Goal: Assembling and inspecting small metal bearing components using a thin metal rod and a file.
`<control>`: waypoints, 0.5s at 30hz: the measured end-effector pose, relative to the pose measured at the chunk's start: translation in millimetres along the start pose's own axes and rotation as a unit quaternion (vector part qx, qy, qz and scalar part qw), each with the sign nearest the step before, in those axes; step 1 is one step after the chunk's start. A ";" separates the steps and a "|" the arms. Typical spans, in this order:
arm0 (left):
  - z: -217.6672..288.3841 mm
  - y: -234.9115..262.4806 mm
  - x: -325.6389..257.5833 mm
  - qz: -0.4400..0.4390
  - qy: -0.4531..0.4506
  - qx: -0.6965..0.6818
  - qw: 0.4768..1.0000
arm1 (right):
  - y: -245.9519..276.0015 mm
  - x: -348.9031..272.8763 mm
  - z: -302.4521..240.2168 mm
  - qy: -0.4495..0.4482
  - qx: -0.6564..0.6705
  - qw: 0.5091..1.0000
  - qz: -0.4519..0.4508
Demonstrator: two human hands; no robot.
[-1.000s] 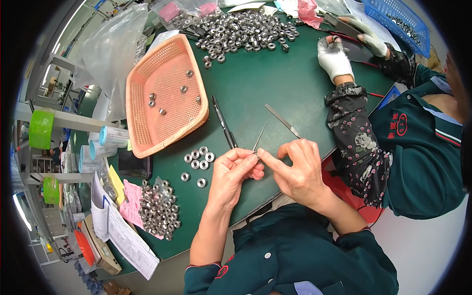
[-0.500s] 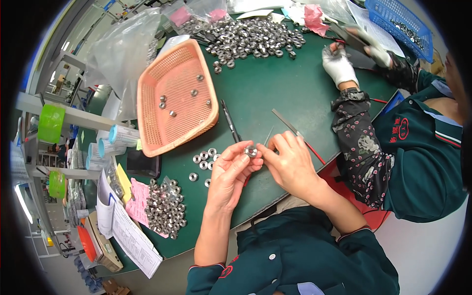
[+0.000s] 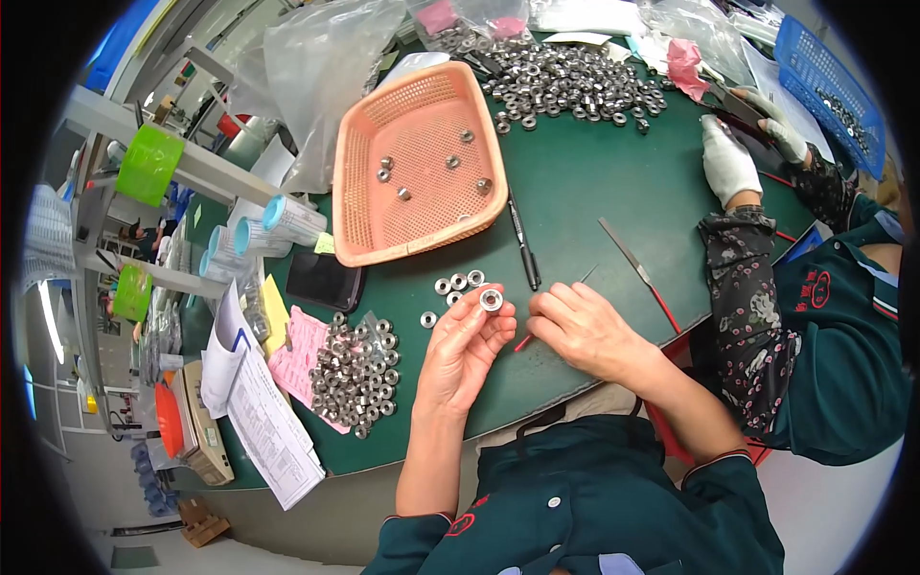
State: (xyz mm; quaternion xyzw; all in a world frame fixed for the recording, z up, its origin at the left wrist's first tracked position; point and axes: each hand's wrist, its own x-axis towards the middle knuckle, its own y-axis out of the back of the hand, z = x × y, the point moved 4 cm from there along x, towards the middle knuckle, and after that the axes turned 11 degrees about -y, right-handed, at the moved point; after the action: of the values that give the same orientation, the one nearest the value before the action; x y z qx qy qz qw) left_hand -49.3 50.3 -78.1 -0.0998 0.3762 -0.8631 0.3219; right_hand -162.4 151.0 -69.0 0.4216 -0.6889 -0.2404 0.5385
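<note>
My left hand (image 3: 467, 347) pinches a small silver metal ring (image 3: 492, 300) between thumb and fingertips, held up over the green table (image 3: 585, 182). My right hand (image 3: 586, 330) rests on the table just to the right, closed around a thin tool with a red handle (image 3: 523, 341) whose metal tip pokes out past the fingers. A few more silver rings (image 3: 452, 286) lie on the table just beyond my left hand. A heap of the same rings (image 3: 356, 374) sits to the left on pink paper.
A salmon plastic basket (image 3: 420, 163) holds several rings at the back. Behind it lies a big pile of rings (image 3: 565, 81). A black pen (image 3: 523, 244) and metal file (image 3: 628, 255) lie nearby. A white-gloved co-worker's hand (image 3: 730, 165) works at right. Phone (image 3: 324, 280) at left.
My hands have drawn apart: the left has lifted one ring up, and the right has pulled back to the right with its tool. My head has moved closer to the table.
</note>
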 end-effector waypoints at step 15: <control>-8.9 1.8 -0.5 -0.007 0.050 -0.007 0.999 | 83.2 -31.9 -28.9 -0.056 0.357 0.887 0.288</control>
State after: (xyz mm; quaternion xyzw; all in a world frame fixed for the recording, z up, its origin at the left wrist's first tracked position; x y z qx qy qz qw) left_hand -51.7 55.0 -85.6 -0.0614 0.3974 -0.8667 0.2953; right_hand -159.8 225.4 -12.1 0.3543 -0.8483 0.1646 0.3575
